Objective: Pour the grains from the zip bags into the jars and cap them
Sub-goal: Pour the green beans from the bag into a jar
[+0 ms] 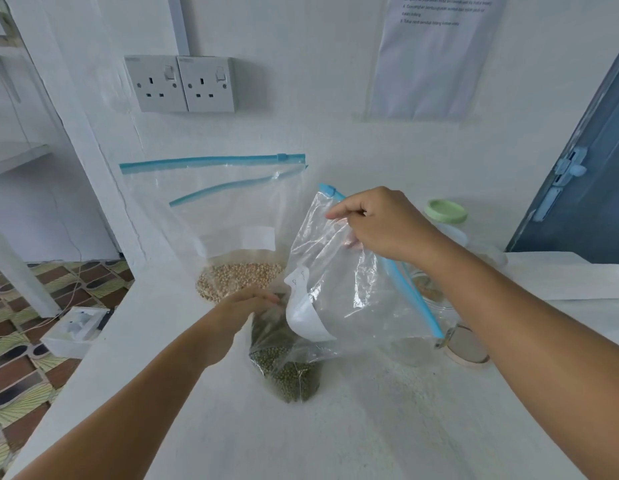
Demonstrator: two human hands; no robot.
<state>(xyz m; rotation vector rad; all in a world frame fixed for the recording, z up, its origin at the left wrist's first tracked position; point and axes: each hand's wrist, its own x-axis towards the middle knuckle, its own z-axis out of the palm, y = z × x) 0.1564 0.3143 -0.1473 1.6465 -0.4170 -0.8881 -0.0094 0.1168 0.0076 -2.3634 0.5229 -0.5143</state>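
While the right hand [380, 223] pinches the upper edge of the mung bean zip bag [335, 289] just below its blue zip strip [405, 282], fingers curled into the plastic, the left hand [247, 304] rests lower down against the bag's side, fingers fairly straight and pressing the film where the mung beans [290, 368] begin; whether it has any real grip there I cannot tell

That bag hangs slack between the two hands, its beans sagging in a heap at the bottom on the white counter [232, 427] just below the left hand. I judge it bottom-heavy and floppy: thin, slick film that will fold and slide, with loose beans that shift at once when tilted. A hold at the zip edge steers the mouth, and a second hold cupping the bean heap from beneath would carry the weight; gripping the film mid-way would likely let it slip. A white label [306, 317] curls on the film between the hands

Just beyond the left hand stands a second zip bag [214, 209], its mouth apparently open, upright against the wall with pale grains [239, 277] in its base; it should handle the same way

Under and beyond the right forearm is what looks like an open glass jar [427, 289], partly hidden by the bag, and a round lid [469, 349] lying near that wrist. Farther beyond the right hand stands a jar with a green cap [446, 211]; glass will be hard, smooth and breakable, so it wants steadying while beans go in
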